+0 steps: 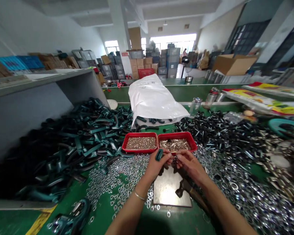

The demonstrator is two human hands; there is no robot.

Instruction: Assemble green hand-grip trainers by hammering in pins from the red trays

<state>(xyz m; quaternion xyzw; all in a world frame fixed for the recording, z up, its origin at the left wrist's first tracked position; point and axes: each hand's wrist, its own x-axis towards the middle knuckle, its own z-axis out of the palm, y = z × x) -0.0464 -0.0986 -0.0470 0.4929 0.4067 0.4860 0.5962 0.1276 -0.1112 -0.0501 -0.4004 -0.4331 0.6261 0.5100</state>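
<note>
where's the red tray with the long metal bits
In the head view the tray sits ahead, just beyond the right hand, beside a second red tray on image left, with heaped black parts to its right.

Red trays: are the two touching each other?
Touching. The head view shows the left tray's rim meeting the right tray's rim along their shared side, with no gap.

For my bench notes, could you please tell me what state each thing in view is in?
Left hand, pinching a dark green plastic part
Right hand, pinching a small metal piece
Two red trays, side by side, filled with small metal parts
Steel plate, lying flat on the bench
Hammer, resting at the plate's edge, not held
Cardboard box, flaps open
</note>
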